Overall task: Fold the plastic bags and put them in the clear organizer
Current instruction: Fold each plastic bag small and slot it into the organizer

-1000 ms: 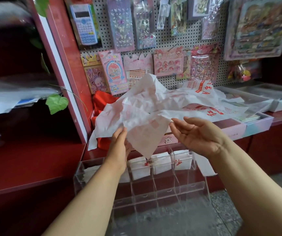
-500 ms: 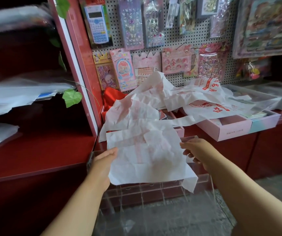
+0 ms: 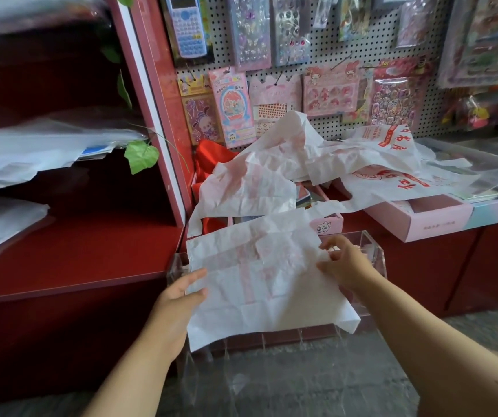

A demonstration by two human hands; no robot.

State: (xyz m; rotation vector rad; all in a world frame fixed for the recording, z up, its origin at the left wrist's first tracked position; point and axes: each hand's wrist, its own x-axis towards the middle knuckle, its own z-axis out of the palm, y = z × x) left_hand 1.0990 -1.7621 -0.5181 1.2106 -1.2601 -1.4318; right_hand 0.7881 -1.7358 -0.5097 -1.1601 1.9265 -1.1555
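Over clear organizer (image 3: 375, 251): plastic bag (image 3: 259, 275) spread flat, left hand (image 3: 181, 293) and right hand (image 3: 344, 266) pinching opposite edges; best smoothed taut before folding.

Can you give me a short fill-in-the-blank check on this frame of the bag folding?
1. The white plastic bag is spread over the top of the clear ____.
2. The left hand holds the bag's ____ edge.
3. The calculator hangs on the ____.
4. The pile of unfolded bags carries ____ printing.

Missing words: organizer; left; pegboard; red
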